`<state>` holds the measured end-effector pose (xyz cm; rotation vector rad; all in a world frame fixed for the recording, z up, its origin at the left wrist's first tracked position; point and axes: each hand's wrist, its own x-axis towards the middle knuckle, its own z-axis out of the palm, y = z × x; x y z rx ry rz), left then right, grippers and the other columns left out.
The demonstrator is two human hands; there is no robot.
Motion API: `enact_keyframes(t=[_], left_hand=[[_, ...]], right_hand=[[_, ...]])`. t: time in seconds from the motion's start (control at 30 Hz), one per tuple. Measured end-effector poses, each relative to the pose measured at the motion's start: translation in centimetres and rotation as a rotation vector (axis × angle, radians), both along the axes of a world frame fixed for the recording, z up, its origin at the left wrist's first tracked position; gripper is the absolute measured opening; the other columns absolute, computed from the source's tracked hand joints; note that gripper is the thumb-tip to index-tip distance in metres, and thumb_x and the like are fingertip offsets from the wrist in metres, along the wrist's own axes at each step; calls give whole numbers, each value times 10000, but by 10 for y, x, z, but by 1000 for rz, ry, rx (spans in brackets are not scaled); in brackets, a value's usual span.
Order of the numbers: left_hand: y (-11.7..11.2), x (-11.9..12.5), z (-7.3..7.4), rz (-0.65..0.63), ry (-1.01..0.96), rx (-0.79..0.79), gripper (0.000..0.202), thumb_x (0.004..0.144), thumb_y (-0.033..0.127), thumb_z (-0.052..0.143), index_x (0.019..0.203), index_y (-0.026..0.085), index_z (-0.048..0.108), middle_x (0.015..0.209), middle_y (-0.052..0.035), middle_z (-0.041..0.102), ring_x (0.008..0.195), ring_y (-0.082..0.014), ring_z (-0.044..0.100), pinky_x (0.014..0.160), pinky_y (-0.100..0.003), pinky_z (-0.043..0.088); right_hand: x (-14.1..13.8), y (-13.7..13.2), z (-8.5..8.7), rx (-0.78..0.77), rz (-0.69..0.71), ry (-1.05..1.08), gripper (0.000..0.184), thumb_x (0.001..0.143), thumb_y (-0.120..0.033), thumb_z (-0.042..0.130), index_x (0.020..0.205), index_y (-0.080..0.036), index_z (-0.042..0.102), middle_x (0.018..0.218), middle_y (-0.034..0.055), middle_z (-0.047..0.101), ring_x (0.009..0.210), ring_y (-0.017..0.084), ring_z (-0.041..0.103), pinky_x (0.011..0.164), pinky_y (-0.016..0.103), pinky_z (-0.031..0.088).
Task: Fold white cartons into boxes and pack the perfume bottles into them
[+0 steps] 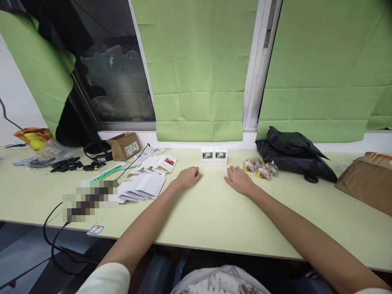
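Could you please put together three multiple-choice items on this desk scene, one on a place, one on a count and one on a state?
1. Where do the two small white boxes stand?
A. On the brown cardboard box
B. On the table near the wall, just beyond the hands
C. On the black bag

2. How many small white boxes stand side by side?
A. Two
B. Four
C. Five

3. What state are the hands in?
A. Both lifted, gripping a cable
B. Left hand and right hand rest on the table, holding nothing
C. Right hand clasps a glass bottle

Answers: 1 B, the boxes sit on the pale green table between and beyond the hands. 2 A, just two printed fronts show. 3 B, both hands lie on the tabletop, empty.
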<state>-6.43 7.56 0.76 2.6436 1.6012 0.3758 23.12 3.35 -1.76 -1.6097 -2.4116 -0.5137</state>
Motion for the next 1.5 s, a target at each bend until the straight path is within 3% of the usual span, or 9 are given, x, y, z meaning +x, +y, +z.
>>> enact_keyframes(t=[1.5], left_hand=[[0, 2, -2, 26, 29, 7, 322, 1012, 494, 432, 892, 221, 557, 1008, -81, 695, 829, -238, 661, 697, -339, 442]], right_hand=[[2, 3, -2, 1, -5, -5, 351, 1076, -429, 411, 1142, -148, 611, 1170, 151, 643, 1058, 312, 564, 974, 419, 426]])
